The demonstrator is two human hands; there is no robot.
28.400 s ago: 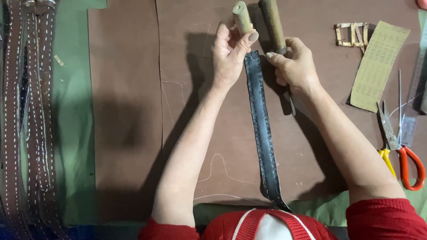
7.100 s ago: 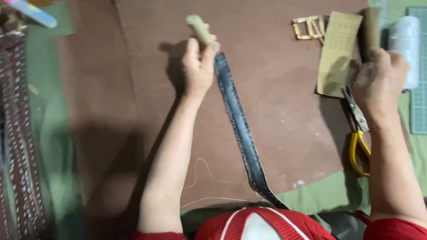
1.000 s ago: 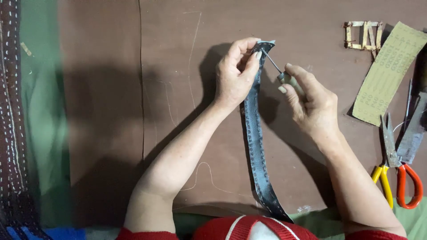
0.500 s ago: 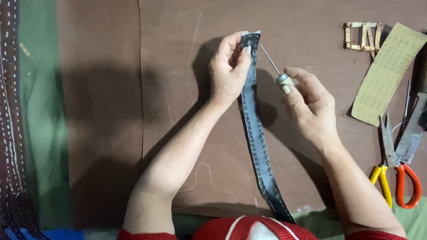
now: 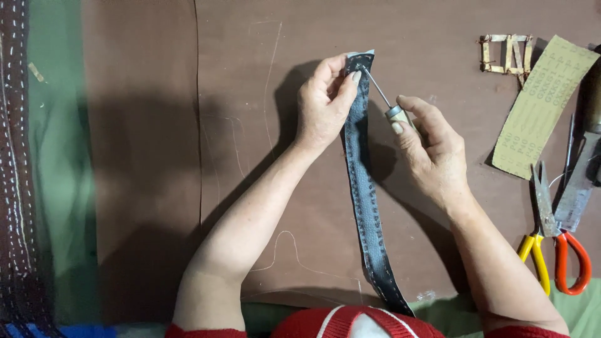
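Head view: you look straight down on a brown leather sheet (image 5: 438,206) laid over green cloth, your two bare hands meeting at the far end of a dark strap.
Strap: the dark grey leather strap (image 5: 366,200) runs from near your chest away to its far end, which is lifted off the sheet; rows of punched holes line both long edges.
Left hand: your left hand (image 5: 322,106) is closed on the strap's far end, thumb and fingers pinching it upright just left of the tool tip.
Right hand: your right hand (image 5: 432,150) is closed around the awl (image 5: 385,100), fingers wrapped on its pale handle, metal point touching the strap near the top edge.
How to do it well: I judge you should keep the pinch right beside the point so the leather cannot fold, hold the shaft square to the strap's face, and keep your left fingertips out of the point's line.
Right of the sheet: sandpaper strip (image 5: 541,103), scissors with yellow and orange handles (image 5: 551,231), small buckles (image 5: 504,53).
Far left: stitched brown straps (image 5: 14,163), well apart.
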